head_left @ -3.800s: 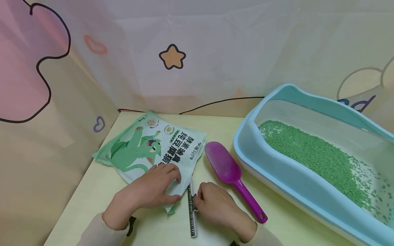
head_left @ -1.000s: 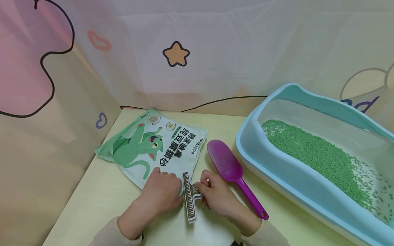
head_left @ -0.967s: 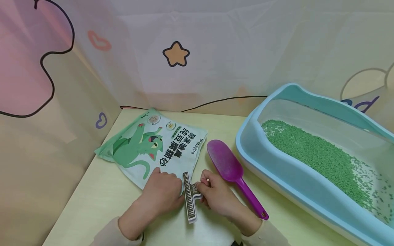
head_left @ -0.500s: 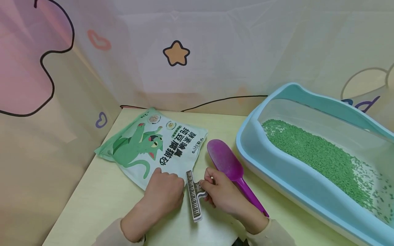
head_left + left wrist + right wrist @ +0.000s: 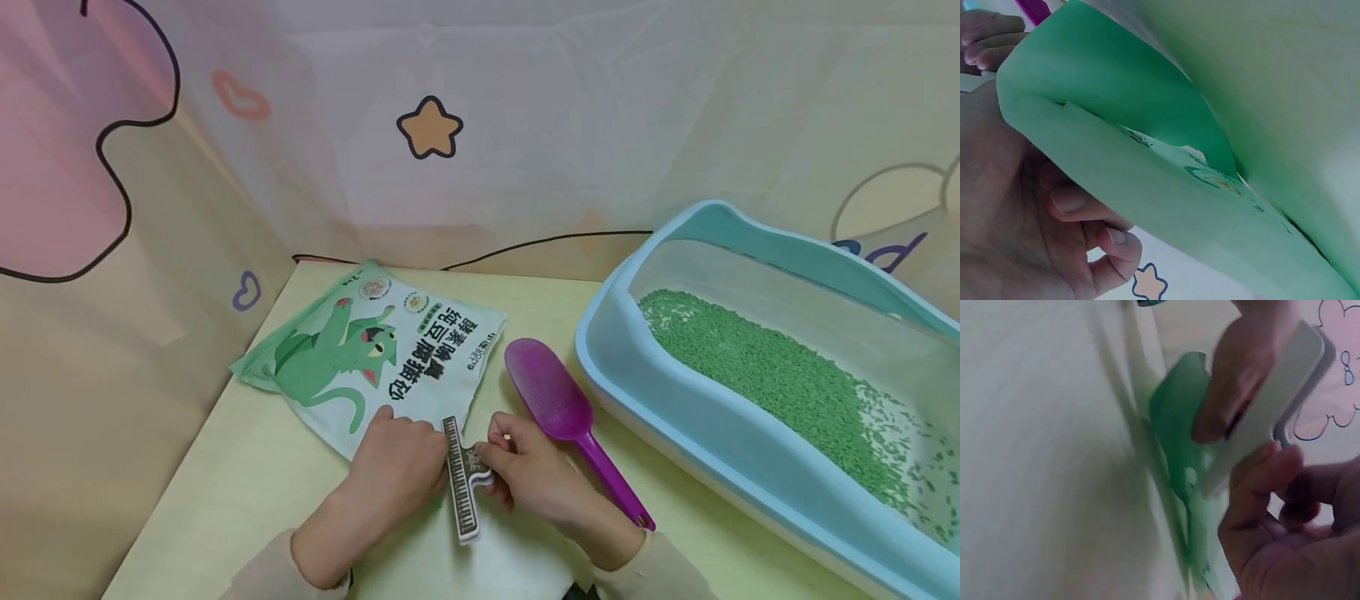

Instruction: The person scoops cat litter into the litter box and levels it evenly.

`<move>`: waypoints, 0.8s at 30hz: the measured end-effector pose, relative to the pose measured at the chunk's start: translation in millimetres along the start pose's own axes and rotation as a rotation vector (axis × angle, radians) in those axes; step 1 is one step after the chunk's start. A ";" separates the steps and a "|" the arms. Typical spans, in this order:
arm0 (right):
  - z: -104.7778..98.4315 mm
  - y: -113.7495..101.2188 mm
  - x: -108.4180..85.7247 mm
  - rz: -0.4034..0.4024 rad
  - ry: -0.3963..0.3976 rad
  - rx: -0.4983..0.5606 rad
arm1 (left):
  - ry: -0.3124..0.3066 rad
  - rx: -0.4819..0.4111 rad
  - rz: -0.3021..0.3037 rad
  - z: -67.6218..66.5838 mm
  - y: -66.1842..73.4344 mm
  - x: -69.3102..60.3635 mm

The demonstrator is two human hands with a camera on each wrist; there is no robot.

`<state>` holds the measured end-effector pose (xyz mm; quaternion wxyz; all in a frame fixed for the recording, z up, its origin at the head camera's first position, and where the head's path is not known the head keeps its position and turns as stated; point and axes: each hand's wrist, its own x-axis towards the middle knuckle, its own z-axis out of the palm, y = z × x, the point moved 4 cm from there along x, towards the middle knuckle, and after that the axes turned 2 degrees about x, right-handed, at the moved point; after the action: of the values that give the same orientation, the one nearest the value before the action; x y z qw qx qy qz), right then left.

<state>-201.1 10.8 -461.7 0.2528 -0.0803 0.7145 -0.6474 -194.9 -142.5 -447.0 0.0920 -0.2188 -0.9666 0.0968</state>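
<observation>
In the head view a green and white bag of cat litter (image 5: 330, 358) lies on the table. My left hand (image 5: 397, 467) grips its near end, with the fingers curled. The left wrist view shows the folded green edge of the bag (image 5: 1104, 69) over the left hand's fingers (image 5: 1116, 247). My right hand (image 5: 540, 467) pinches the short handles of a long clip (image 5: 462, 483) striped like piano keys. The clip stands upright close beside my left hand. In the right wrist view the clip's plain white back (image 5: 1272, 400) partly hides the bag's green end (image 5: 1175, 419).
A purple scoop (image 5: 551, 392) lies just right of the bag, its handle close to my right forearm. Further right stands a pale blue litter box (image 5: 652, 367) with green pellets (image 5: 757, 375) inside. A patterned cloth (image 5: 525, 125) hangs behind the table.
Since the oldest frame, my left hand has curled onto the bag's near end, and my right hand has lifted the clip. Lately the clip shifted slightly right, then back left toward the left hand.
</observation>
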 end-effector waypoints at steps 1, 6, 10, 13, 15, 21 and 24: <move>1.0 1.2 1.3 0.003 0.012 0.012 | -0.012 -0.006 0.003 -0.5 -0.4 0.0; 4.3 6.9 7.5 0.005 0.073 0.063 | -0.043 -0.039 0.026 -3.6 -3.1 -0.5; 5.2 10.0 11.4 -0.004 0.118 0.077 | -0.034 -0.062 0.052 -5.3 -4.0 -0.2; 5.9 12.0 14.1 -0.005 0.146 0.083 | -0.039 -0.071 0.064 -5.7 -4.4 0.2; 6.9 12.8 16.2 -0.009 0.159 0.084 | -0.051 -0.080 0.064 -6.4 -4.9 0.3; 10.4 12.2 22.4 -0.027 0.211 0.103 | -0.091 -0.109 0.048 -7.8 -7.6 -1.0; 11.3 11.1 24.9 -0.030 0.251 0.109 | -0.091 -0.110 0.048 -8.6 -8.6 -2.3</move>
<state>-214.9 -8.5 -479.3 0.1556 0.0046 0.7031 -0.6938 -194.5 -149.8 -437.0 0.0336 -0.2421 -0.9681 0.0558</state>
